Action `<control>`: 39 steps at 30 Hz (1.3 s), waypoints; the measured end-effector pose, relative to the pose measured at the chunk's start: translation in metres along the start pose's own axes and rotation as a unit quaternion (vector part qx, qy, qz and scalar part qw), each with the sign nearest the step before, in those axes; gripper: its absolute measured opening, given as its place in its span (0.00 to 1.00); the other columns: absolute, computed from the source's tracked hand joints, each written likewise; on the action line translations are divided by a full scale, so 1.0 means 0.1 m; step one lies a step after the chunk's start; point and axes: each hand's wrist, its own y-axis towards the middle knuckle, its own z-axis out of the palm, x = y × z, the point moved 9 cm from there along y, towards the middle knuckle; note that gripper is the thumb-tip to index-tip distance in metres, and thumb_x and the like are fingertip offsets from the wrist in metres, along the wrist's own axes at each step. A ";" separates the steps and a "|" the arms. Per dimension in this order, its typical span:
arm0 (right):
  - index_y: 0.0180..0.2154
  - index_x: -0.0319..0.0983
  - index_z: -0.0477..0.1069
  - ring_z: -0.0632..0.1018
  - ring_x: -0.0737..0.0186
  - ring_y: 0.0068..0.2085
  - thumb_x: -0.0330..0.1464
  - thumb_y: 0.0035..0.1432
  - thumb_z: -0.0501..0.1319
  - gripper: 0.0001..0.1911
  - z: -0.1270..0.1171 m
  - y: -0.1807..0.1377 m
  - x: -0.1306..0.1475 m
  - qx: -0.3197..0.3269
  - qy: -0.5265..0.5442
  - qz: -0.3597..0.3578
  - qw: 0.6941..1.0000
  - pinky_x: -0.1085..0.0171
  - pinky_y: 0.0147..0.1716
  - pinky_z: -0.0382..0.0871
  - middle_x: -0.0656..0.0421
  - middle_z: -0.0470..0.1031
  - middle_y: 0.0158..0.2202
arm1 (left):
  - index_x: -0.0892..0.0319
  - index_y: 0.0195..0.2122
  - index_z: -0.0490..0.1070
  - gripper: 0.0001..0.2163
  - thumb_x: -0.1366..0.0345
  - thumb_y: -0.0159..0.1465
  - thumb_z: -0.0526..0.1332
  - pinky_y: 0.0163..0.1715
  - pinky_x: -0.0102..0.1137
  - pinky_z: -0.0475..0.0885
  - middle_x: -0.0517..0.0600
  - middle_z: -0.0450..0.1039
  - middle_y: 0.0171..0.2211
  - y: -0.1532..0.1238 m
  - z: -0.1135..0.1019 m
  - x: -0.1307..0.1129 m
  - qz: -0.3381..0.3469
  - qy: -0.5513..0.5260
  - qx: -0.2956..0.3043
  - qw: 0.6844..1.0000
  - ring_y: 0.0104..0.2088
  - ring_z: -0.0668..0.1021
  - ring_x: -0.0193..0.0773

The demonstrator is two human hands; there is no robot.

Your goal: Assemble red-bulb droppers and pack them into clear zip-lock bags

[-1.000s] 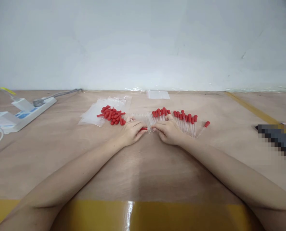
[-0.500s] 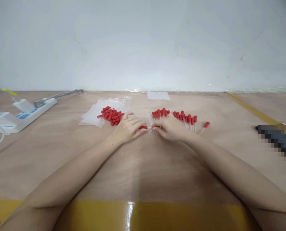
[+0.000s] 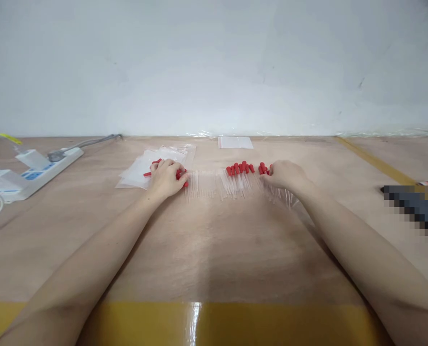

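My left hand (image 3: 165,179) lies over a pile of red rubber bulbs (image 3: 180,175), its thumb apart from its fingers, touching the pile. Part of the pile is hidden under it. To its right, thin clear glass tubes (image 3: 203,185) lie side by side in a row. Farther right is a group of droppers (image 3: 240,168), clear tubes with red bulbs on their upper ends. My right hand (image 3: 284,174) is closed over a second group of droppers (image 3: 262,168) and covers most of their bulbs. What its fingertips grip is hidden.
Clear plastic bags (image 3: 136,169) lie beneath and behind the bulb pile. Another small bag (image 3: 235,142) lies near the wall. At the left is a white power strip (image 3: 51,172) with plugs and cables. A dark, pixelated object (image 3: 416,209) sits at the right.
My hands have moved apart from the middle, where they held a red bulb and a tube. The left went to the bulb pile, the right to the right-hand droppers.
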 end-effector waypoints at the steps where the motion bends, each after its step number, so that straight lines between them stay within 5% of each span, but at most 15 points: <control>1: 0.25 0.37 0.70 0.72 0.57 0.29 0.41 0.49 0.54 0.14 -0.04 -0.02 0.06 -0.032 0.020 -0.014 0.999 0.65 0.23 0.58 0.52 0.72 0.26 | 0.57 0.30 0.71 0.12 0.54 0.58 0.56 0.45 0.43 0.54 0.51 0.69 0.33 0.00 0.01 0.00 -0.001 0.003 0.004 1.000 0.40 0.69 0.45; 6: 0.31 0.41 0.71 0.73 0.60 0.34 0.37 0.50 0.54 0.09 0.01 -0.07 0.37 -0.076 0.129 -0.070 0.986 0.66 0.27 0.60 0.57 0.75 0.33 | 0.58 0.28 0.71 0.13 0.54 0.57 0.56 0.44 0.44 0.53 0.52 0.70 0.33 0.02 0.02 0.02 -0.009 -0.001 0.018 1.000 0.38 0.70 0.44; 12: 0.30 0.38 0.72 0.74 0.53 0.35 0.34 0.49 0.54 0.10 0.17 -0.02 0.36 -0.026 0.067 -0.003 0.997 0.63 0.26 0.62 0.52 0.74 0.31 | 0.58 0.28 0.71 0.13 0.53 0.57 0.57 0.45 0.44 0.53 0.51 0.70 0.32 0.03 0.02 0.05 -0.010 -0.013 0.012 1.000 0.36 0.70 0.43; 18: 0.34 0.34 0.71 0.74 0.49 0.37 0.33 0.52 0.53 0.12 0.16 -0.10 0.44 -0.003 0.036 -0.009 0.999 0.59 0.30 0.64 0.46 0.73 0.33 | 0.58 0.27 0.70 0.12 0.54 0.57 0.56 0.44 0.44 0.54 0.51 0.70 0.31 0.03 0.01 0.02 -0.015 -0.002 0.007 1.000 0.38 0.70 0.45; 26: 0.22 0.35 0.67 0.74 0.55 0.29 0.36 0.55 0.51 0.15 0.07 -0.03 0.25 0.024 0.144 -0.006 0.989 0.62 0.26 0.62 0.48 0.72 0.26 | 0.58 0.27 0.66 0.17 0.47 0.53 0.57 0.42 0.41 0.55 0.47 0.71 0.28 0.06 -0.04 0.00 -0.008 -0.042 0.092 0.995 0.32 0.72 0.41; 30: 0.22 0.37 0.63 0.72 0.65 0.25 0.32 0.53 0.54 0.10 0.07 0.04 0.18 0.020 0.346 -0.033 0.937 0.66 0.25 0.63 0.54 0.72 0.24 | 0.57 0.28 0.67 0.21 0.43 0.45 0.61 0.42 0.41 0.55 0.48 0.71 0.30 0.05 -0.02 -0.07 0.033 -0.023 0.138 0.990 0.34 0.72 0.44; 34: 0.32 0.36 0.66 0.68 0.71 0.22 0.29 0.53 0.57 0.02 0.18 0.06 0.25 0.042 0.514 -0.049 0.855 0.69 0.25 0.63 0.61 0.68 0.21 | 0.57 0.25 0.70 0.18 0.45 0.52 0.57 0.41 0.42 0.57 0.49 0.70 0.31 0.05 0.00 -0.07 0.055 0.006 0.157 0.986 0.33 0.71 0.43; 39: 0.35 0.35 0.69 0.66 0.73 0.22 0.27 0.55 0.55 0.06 0.25 0.07 0.30 0.062 0.592 -0.053 0.802 0.69 0.27 0.64 0.61 0.68 0.23 | 0.60 0.24 0.70 0.15 0.57 0.60 0.52 0.41 0.38 0.61 0.52 0.69 0.33 0.10 -0.12 -0.11 0.102 0.003 0.094 0.990 0.37 0.71 0.42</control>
